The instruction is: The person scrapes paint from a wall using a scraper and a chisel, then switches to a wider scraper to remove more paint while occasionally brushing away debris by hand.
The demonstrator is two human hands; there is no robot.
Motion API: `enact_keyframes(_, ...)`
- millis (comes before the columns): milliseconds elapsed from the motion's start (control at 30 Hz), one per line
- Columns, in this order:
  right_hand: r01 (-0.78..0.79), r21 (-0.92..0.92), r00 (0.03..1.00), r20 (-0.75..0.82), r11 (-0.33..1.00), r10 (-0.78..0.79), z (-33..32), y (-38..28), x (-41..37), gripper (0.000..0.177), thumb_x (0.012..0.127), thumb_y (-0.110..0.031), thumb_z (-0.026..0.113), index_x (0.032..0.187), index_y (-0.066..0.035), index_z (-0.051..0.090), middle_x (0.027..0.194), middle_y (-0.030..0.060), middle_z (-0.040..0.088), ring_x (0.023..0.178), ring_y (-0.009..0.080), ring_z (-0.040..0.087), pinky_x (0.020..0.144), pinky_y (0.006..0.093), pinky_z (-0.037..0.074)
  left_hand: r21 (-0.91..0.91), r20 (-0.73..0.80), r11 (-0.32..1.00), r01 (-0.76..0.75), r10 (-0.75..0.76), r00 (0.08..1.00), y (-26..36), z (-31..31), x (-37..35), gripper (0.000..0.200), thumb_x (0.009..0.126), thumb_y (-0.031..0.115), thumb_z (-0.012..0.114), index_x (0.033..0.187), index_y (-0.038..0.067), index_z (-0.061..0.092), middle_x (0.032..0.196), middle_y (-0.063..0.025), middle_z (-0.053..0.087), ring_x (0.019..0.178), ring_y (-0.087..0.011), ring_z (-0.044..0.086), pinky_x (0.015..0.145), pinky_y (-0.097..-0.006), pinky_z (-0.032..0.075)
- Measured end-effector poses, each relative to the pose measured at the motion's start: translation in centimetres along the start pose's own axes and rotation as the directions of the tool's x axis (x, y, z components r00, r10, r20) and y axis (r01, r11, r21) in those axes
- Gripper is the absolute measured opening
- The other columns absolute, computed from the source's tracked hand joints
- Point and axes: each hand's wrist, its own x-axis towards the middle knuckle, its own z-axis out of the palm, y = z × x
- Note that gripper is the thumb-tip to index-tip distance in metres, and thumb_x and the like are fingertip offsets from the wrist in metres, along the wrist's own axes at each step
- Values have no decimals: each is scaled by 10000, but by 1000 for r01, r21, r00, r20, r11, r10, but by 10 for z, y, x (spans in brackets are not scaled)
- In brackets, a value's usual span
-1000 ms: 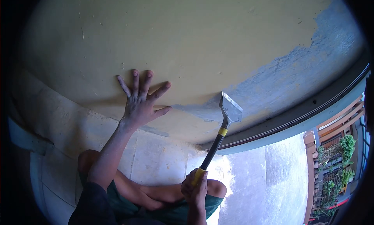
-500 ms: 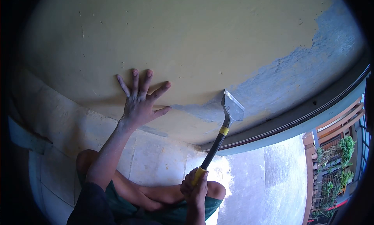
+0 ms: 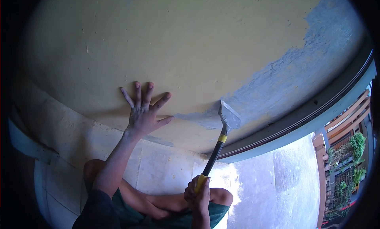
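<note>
My left hand [image 3: 143, 114] lies with spread fingers against the yellowish painted wall [image 3: 190, 42]. Dust whitens the back of it and the forearm. In my right hand [image 3: 198, 194] is a long-handled scraper [image 3: 214, 155], its yellow grip wrapped by my fingers. The scraper has a black shaft, a yellow collar and a wide metal head. Its blade edge is at the wall, by the border between yellow paint and a rough grey-blue bare patch [image 3: 273, 86]. That patch runs from near my left thumb up to the upper right.
A dark door or window frame [image 3: 301, 118] bounds the wall on the right. Below lies the pale tiled floor [image 3: 158, 165], where my crossed legs [image 3: 166, 199] rest. Brightly lit floor, a wooden railing [image 3: 350, 114] and green plants [image 3: 356, 147] show beyond the opening.
The scraper head has shifted slightly left and down along the patch's border. My left hand stays spread on the wall, and the whole view has tilted a little.
</note>
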Motion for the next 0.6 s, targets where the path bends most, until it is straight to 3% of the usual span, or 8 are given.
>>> enact_keyframes(133, 40, 1, 999, 20, 999, -40, 1, -3, 0, 521, 990, -580, 303, 863, -88, 417, 556, -15, 335, 407, 82, 277, 380, 228, 251, 46, -1, 998, -43, 43, 999, 0, -1, -1, 1042, 677, 600, 755, 1510, 381, 169, 1580, -177, -75, 1419, -481, -141, 1003, -772, -114)
enact_keyframes(233, -16, 9, 1000, 18, 1000, 16, -2, -3, 2, 520, 990, -578, 303, 861, -88, 417, 550, -13, 335, 404, 80, 278, 379, 228, 255, -5, 10, 1000, -3, 3, 1000, -1, 1, -3, 944, 695, 600, 738, 1480, 433, 241, 1589, -139, -52, 1430, -456, -132, 981, -800, -93)
enact_keyframes(300, 59, -56, 998, 7, 997, -59, 2, -8, 2, 521, 988, -580, 313, 853, -86, 416, 543, -14, 331, 406, 75, 282, 377, 227, 253, -5, -1, 1000, 1, -1, 1000, -1, 3, -3, 942, 694, 600, 739, 1479, 432, 246, 1590, -138, -50, 1430, -453, -139, 981, -800, -95)
enact_keyframes(533, -8, -21, 1000, -9, 1000, 8, 1, -8, -1, 527, 984, -585, 321, 844, -86, 415, 537, -17, 331, 408, 70, 279, 376, 222, 250, -3, -14, 1000, -15, 15, 1000, -1, 1, -1, 929, 697, 603, 735, 1475, 435, 256, 1589, -141, -44, 1430, -445, -148, 980, -797, -107)
enact_keyframes(600, 61, -50, 998, 13, 997, -60, 6, -12, 0, 526, 982, -588, 320, 845, -90, 415, 539, -18, 326, 407, 69, 276, 375, 219, 243, -3, -6, 1000, -4, 4, 1000, -1, 3, -4, 930, 699, 609, 731, 1476, 437, 250, 1589, -139, -41, 1431, -445, -144, 981, -798, -105)
